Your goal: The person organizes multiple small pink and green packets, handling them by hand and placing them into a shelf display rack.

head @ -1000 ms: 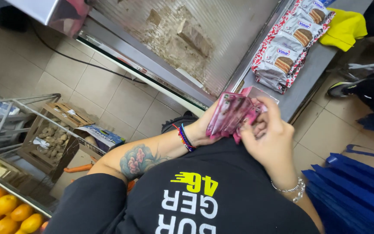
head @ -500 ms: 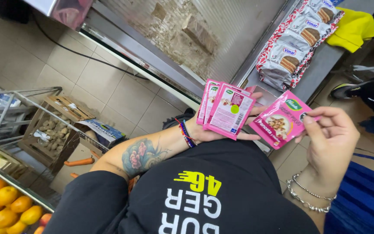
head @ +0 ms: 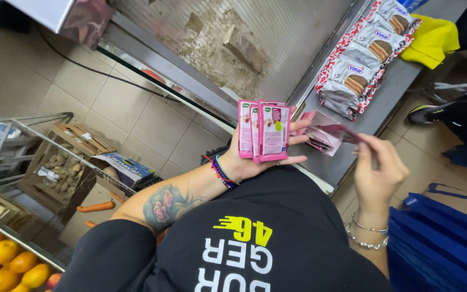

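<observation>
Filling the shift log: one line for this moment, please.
left hand: holds pink packets | right hand: holds one packet | over counter

Beige tiled floor (head: 77, 103) with a black cable (head: 82, 65) across it. Steel counter (head: 374, 108) at right, holding packs of biscuits (head: 363, 59) and a yellow cloth (head: 431, 40). Worn ribbed metal panel (head: 244, 38) above the counter's edge. Wooden crate (head: 63, 157) of roots at left, a carrot (head: 97, 206) beside it. Oranges (head: 6, 259) in a bin, lower left. Blue bags (head: 444, 238) lower right. Even indoor light.
</observation>
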